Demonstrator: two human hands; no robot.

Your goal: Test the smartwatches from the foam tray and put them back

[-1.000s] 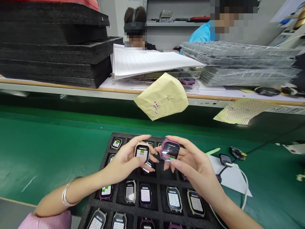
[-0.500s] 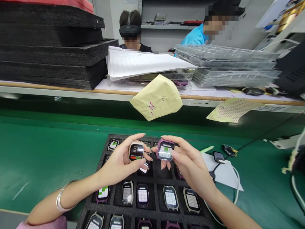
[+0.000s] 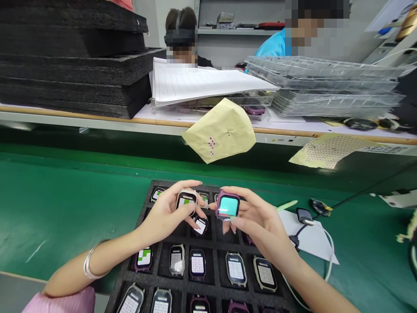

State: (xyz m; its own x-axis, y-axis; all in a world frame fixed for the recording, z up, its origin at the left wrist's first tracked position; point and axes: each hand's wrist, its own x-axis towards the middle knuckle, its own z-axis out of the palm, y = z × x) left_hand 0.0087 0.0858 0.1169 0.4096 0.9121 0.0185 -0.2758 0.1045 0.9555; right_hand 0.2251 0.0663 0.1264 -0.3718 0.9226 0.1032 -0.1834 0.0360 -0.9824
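My left hand [image 3: 166,215] is closed round a beige smartwatch body [image 3: 186,201] whose screen shows green, the thumb resting on it. My right hand [image 3: 257,221] pinches a purple smartwatch body [image 3: 227,206] with a plain cyan screen. Both watches are held side by side just above the far end of a black foam tray [image 3: 215,254]. The tray's pockets hold several more watch bodies with lit screens, such as the purple one [image 3: 197,263].
The tray lies on a green conveyor belt [image 3: 65,204]. To the right lie a white paper [image 3: 312,239], a cabled charger puck [image 3: 303,215] and a green pen [image 3: 286,205]. Beyond are stacked black foam trays [image 3: 74,61], clear plastic trays [image 3: 325,87], yellow sticker sheets [image 3: 221,130] and two other people.
The purple watch's screen went from a dark menu to a grid to plain cyan. The beige watch's screen changed from a white grid to green. Both hands stayed roughly in place.
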